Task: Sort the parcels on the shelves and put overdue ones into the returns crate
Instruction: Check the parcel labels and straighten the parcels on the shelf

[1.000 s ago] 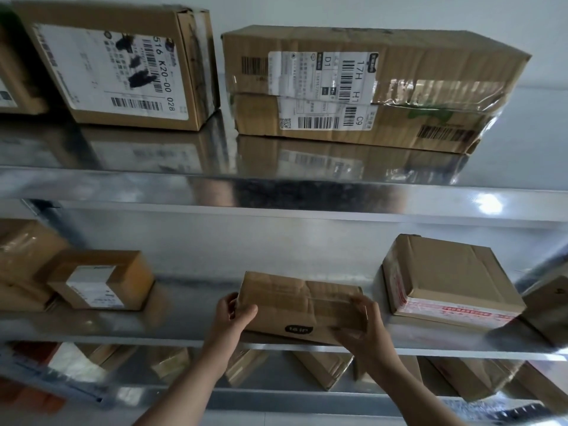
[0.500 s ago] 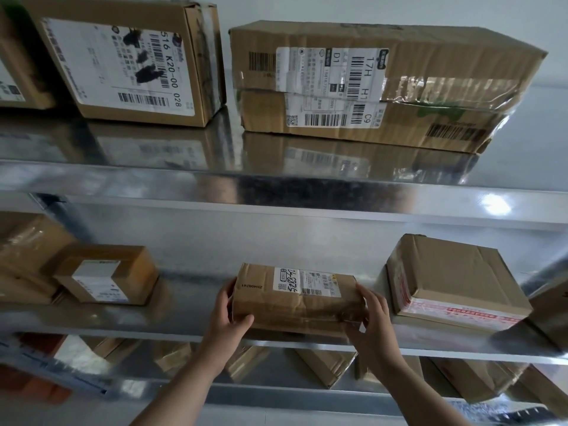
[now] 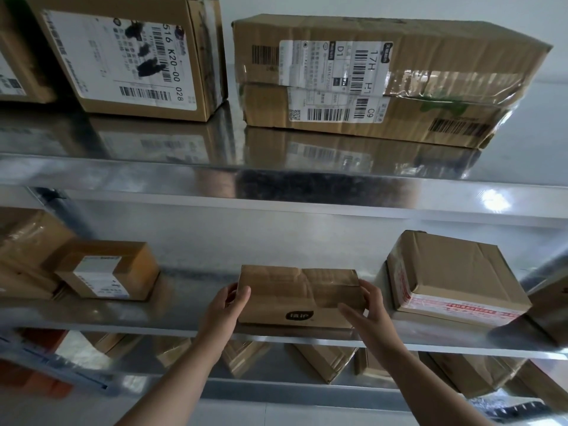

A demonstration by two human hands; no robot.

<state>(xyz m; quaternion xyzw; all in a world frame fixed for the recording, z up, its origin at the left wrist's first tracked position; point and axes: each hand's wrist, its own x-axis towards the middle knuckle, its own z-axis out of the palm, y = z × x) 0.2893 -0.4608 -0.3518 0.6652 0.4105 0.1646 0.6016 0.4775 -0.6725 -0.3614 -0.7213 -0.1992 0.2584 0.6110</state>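
- Left hand (image 3: 226,309) and right hand (image 3: 367,312), fingers clamped, hold the flat brown cardboard parcel (image 3: 299,295) by its ends on the shiny metal shelf (image 3: 129,315).
- Advice: lift level, read its label.

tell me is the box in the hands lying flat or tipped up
Lying flat on the middle shelf: the box shows its broad top, both hands at its ends.

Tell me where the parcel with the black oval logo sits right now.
In the head view, the parcel sits mid-frame at the front of the middle shelf, held between the left hand and right hand, left of the red-taped box.
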